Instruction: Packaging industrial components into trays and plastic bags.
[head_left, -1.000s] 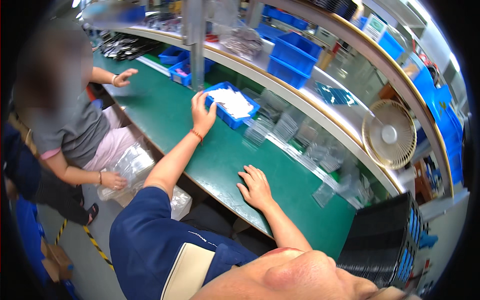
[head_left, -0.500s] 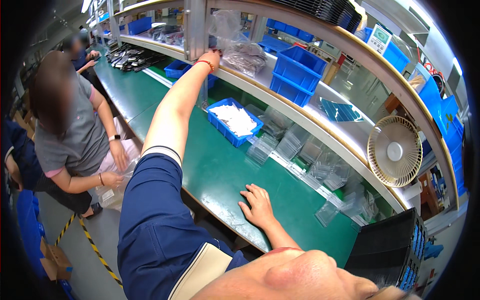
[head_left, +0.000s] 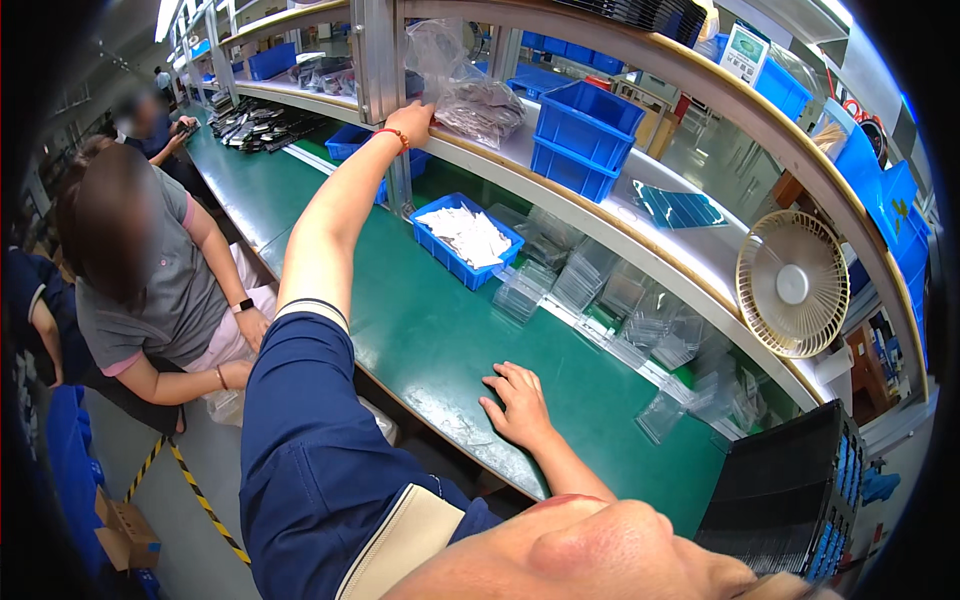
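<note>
My left hand (head_left: 410,124) is stretched up to the shelf, at its front edge beside the metal post (head_left: 378,60). Right by its fingertips lies a clear plastic bag of greyish parts (head_left: 480,112); whether the fingers touch or grip anything is too hidden to tell. My right hand (head_left: 520,405) rests on the green tabletop (head_left: 430,345) with its fingers spread and nothing in them. Between the two hands, a blue bin (head_left: 455,262) holds white flat pieces (head_left: 465,236). Stacks of clear plastic trays (head_left: 580,280) stand behind, under the shelf.
Stacked blue bins (head_left: 585,140), a dark blue-green panel (head_left: 680,207) and a fan (head_left: 792,284) are on the shelf (head_left: 560,195). Black stacked trays (head_left: 780,490) stand at the right end. A seated co-worker (head_left: 170,270) is close on my left, near an open carton (head_left: 128,530).
My view has shifted slightly. The left hand stays at the shelf edge near the bag, and the right hand stays on the tabletop. The co-worker's head and arms have moved a little.
</note>
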